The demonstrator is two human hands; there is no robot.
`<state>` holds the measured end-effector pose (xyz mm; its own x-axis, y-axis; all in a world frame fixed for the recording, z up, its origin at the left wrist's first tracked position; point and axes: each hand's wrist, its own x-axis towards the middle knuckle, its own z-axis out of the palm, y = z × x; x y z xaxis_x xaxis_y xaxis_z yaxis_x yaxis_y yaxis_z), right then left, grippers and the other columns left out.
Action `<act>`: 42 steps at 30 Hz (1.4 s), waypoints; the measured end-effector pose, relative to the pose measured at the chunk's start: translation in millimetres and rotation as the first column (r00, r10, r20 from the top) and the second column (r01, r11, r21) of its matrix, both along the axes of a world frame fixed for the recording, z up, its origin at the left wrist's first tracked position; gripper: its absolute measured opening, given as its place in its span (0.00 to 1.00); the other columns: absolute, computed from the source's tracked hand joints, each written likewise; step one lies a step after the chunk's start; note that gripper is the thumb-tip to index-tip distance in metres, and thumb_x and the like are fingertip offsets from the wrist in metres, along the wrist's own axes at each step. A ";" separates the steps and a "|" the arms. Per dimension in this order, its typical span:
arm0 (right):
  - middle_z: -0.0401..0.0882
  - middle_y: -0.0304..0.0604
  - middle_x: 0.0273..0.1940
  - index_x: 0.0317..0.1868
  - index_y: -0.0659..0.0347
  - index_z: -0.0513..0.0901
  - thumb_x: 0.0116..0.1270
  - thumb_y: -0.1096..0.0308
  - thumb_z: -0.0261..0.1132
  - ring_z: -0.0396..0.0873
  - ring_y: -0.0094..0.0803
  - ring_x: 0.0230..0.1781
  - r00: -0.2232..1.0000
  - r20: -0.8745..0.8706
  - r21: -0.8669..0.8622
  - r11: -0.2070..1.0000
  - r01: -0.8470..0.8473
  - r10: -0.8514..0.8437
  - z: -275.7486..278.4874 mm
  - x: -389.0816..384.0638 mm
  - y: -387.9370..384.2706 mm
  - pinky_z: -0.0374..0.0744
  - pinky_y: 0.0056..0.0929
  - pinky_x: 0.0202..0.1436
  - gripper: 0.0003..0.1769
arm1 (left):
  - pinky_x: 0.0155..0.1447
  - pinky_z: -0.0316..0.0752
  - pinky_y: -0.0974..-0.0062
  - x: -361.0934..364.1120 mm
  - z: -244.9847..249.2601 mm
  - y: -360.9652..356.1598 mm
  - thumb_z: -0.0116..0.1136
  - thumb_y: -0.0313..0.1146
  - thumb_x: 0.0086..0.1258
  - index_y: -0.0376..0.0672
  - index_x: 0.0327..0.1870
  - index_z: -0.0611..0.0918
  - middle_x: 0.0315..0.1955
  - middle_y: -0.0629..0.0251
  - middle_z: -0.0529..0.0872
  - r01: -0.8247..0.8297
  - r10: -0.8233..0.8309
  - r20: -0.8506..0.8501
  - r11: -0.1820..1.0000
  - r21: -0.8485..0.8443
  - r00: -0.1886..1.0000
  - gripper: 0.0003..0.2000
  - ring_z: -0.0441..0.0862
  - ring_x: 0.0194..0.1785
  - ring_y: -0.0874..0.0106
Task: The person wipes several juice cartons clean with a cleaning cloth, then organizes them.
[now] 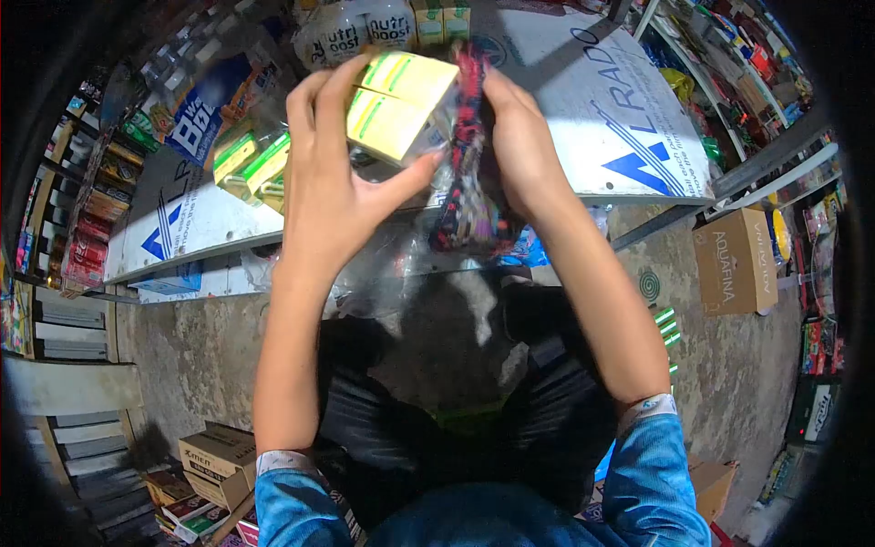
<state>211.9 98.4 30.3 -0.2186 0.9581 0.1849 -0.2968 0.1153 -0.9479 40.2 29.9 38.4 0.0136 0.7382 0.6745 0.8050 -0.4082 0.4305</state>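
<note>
My left hand [333, 173] is closed round a pair of yellow-and-green cartons [396, 105], thumb below and fingers over the far side. The cartons are tilted above the front edge of the white board shelf. In my right hand [524, 146] is a multicoloured cloth [467, 173], dark with red and pink patches, blurred and hanging down beside the cartons. The fingertips of that hand are partly hidden behind the cloth. More yellow-and-green cartons [253, 169] stand on the shelf just left of my left hand.
The white shelf board [620, 137] carries blue lettering. Nutriboost bottles [355, 32] stand at its back, with a blue packet [205, 114] to the left. An Aquafina box [734, 264] stands right; open cardboard boxes [219, 465] lie lower left. Crowded shelves line both sides.
</note>
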 end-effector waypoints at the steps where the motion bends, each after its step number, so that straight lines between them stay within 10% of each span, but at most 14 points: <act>1: 0.86 0.46 0.53 0.58 0.71 0.82 0.86 0.58 0.48 0.80 0.32 0.57 0.998 -0.011 0.227 0.972 0.063 -0.062 5.9 -4.6 -11.3 0.73 0.30 0.65 0.24 | 0.70 0.75 0.57 2.6 -0.4 -1.2 0.83 0.46 0.53 0.43 0.76 0.70 0.63 0.45 0.78 -0.039 0.045 -0.104 0.997 0.060 0.994 0.48 0.78 0.67 0.50; 5: 0.81 0.50 0.63 0.71 0.68 0.73 0.88 0.56 0.46 0.79 0.36 0.61 0.990 -0.099 0.420 0.898 0.132 -0.100 -25.8 -30.4 -13.7 0.71 0.30 0.69 0.26 | 0.70 0.76 0.55 -1.2 -3.1 6.0 0.85 0.46 0.49 0.41 0.77 0.70 0.70 0.43 0.74 -0.033 0.052 -0.220 0.995 0.089 0.974 0.51 0.76 0.71 0.45; 9: 0.74 0.46 0.71 0.77 0.64 0.66 0.90 0.56 0.40 0.75 0.32 0.70 0.950 -0.311 -0.096 0.995 -0.020 -0.011 -30.1 -35.1 -21.2 0.71 0.31 0.74 0.27 | 0.69 0.77 0.57 -4.9 10.4 10.8 0.84 0.43 0.49 0.38 0.78 0.67 0.72 0.44 0.73 0.022 -0.011 -0.330 0.999 0.028 0.944 0.52 0.76 0.71 0.45; 13: 0.77 0.46 0.68 0.76 0.64 0.68 0.89 0.57 0.40 0.76 0.33 0.69 0.961 -0.273 0.013 0.999 0.052 -0.046 -18.5 -39.0 -39.5 0.71 0.31 0.74 0.27 | 0.66 0.78 0.56 -18.6 30.1 16.9 0.80 0.44 0.57 0.40 0.77 0.68 0.72 0.42 0.72 0.064 -0.129 -0.437 0.985 -0.160 0.890 0.47 0.79 0.66 0.42; 16: 0.66 0.60 0.76 0.77 0.72 0.64 0.88 0.53 0.42 0.70 0.47 0.74 0.970 0.221 0.126 0.990 0.070 -0.097 -29.1 -30.0 -20.6 0.72 0.38 0.73 0.32 | 0.59 0.80 0.54 -16.6 41.2 29.0 0.77 0.42 0.60 0.44 0.73 0.73 0.57 0.44 0.79 0.041 -0.108 -0.527 0.990 -0.137 0.843 0.39 0.81 0.59 0.42; 18: 0.84 0.43 0.59 0.67 0.64 0.78 0.88 0.48 0.44 0.80 0.31 0.60 0.913 -0.391 -0.415 0.863 -0.288 0.116 3.5 -19.2 -20.1 0.74 0.32 0.69 0.30 | 0.55 0.77 0.54 -16.9 47.1 36.7 0.75 0.52 0.62 0.41 0.67 0.79 0.46 0.42 0.81 0.006 -0.073 -0.602 0.994 -0.112 0.795 0.36 0.81 0.52 0.42; 22: 0.85 0.45 0.57 0.64 0.63 0.79 0.86 0.43 0.47 0.82 0.31 0.57 0.916 -0.400 0.004 0.999 0.036 -0.032 -16.7 -40.9 -3.5 0.77 0.33 0.67 0.31 | 0.59 0.78 0.53 -28.1 41.5 44.0 0.78 0.52 0.57 0.42 0.65 0.83 0.49 0.37 0.82 0.000 -0.075 -0.572 0.991 -0.130 0.817 0.36 0.82 0.55 0.42; 25: 0.85 0.45 0.57 0.63 0.64 0.79 0.86 0.45 0.47 0.83 0.33 0.56 0.865 -0.477 -0.249 0.919 -0.306 0.159 -36.6 -31.2 3.3 0.80 0.34 0.64 0.30 | 0.61 0.78 0.53 -20.4 33.8 47.4 0.78 0.49 0.57 0.39 0.65 0.82 0.52 0.36 0.80 0.119 -0.122 -0.453 0.992 -0.036 0.883 0.36 0.82 0.56 0.42; 27: 0.86 0.45 0.55 0.63 0.63 0.80 0.85 0.46 0.49 0.84 0.32 0.54 0.915 -0.393 -0.297 0.929 -0.220 0.091 -17.2 -30.0 -4.6 0.81 0.34 0.60 0.28 | 0.63 0.77 0.52 -21.8 34.9 44.7 0.76 0.49 0.60 0.37 0.65 0.81 0.54 0.34 0.79 0.087 -0.114 -0.451 0.993 -0.080 0.885 0.35 0.81 0.56 0.40; 31: 0.87 0.44 0.49 0.60 0.61 0.82 0.85 0.54 0.51 0.85 0.31 0.46 0.988 -0.143 0.200 0.976 0.088 -0.060 -20.1 -22.2 0.4 0.82 0.32 0.53 0.22 | 0.62 0.77 0.50 -19.1 27.2 43.1 0.66 0.54 0.72 0.35 0.62 0.83 0.50 0.35 0.83 -0.035 -0.006 -0.511 0.997 -0.071 0.860 0.30 0.83 0.52 0.38; 33: 0.86 0.48 0.42 0.49 0.66 0.82 0.83 0.57 0.47 0.82 0.38 0.39 0.985 -0.156 -0.234 0.972 0.029 -0.067 -41.6 -21.5 17.1 0.79 0.38 0.46 0.22 | 0.58 0.79 0.48 4.5 34.3 50.2 0.60 0.58 0.75 0.32 0.53 0.87 0.39 0.40 0.86 -0.256 0.151 -0.640 0.964 -0.073 0.754 0.30 0.84 0.43 0.38; 37: 0.86 0.49 0.46 0.54 0.67 0.81 0.82 0.57 0.43 0.85 0.44 0.43 0.834 -0.528 -0.407 0.910 -0.083 -0.160 -28.7 -5.1 30.9 0.85 0.49 0.50 0.24 | 0.59 0.81 0.52 23.0 51.2 65.0 0.50 0.65 0.77 0.29 0.44 0.89 0.44 0.36 0.89 -0.382 0.111 -0.644 0.875 -0.298 0.757 0.37 0.89 0.48 0.44; 39: 0.85 0.50 0.52 0.57 0.66 0.80 0.83 0.56 0.43 0.85 0.45 0.49 0.840 -0.519 -0.410 0.909 -0.080 -0.160 -19.5 -4.0 21.6 0.83 0.50 0.57 0.25 | 0.60 0.82 0.56 2.4 66.2 67.7 0.51 0.71 0.73 0.33 0.58 0.87 0.49 0.36 0.89 -0.385 -0.019 -0.757 0.852 -0.353 0.653 0.41 0.91 0.49 0.49; 42: 0.81 0.48 0.62 0.63 0.66 0.77 0.85 0.53 0.42 0.79 0.41 0.62 0.795 -0.562 -0.352 0.936 0.019 -0.227 -40.5 -7.1 33.5 0.75 0.46 0.70 0.27 | 0.67 0.78 0.62 -45.5 75.7 79.8 0.71 0.67 0.60 0.44 0.81 0.69 0.62 0.43 0.85 0.209 -0.457 -0.392 0.821 -0.531 0.799 0.51 0.86 0.61 0.54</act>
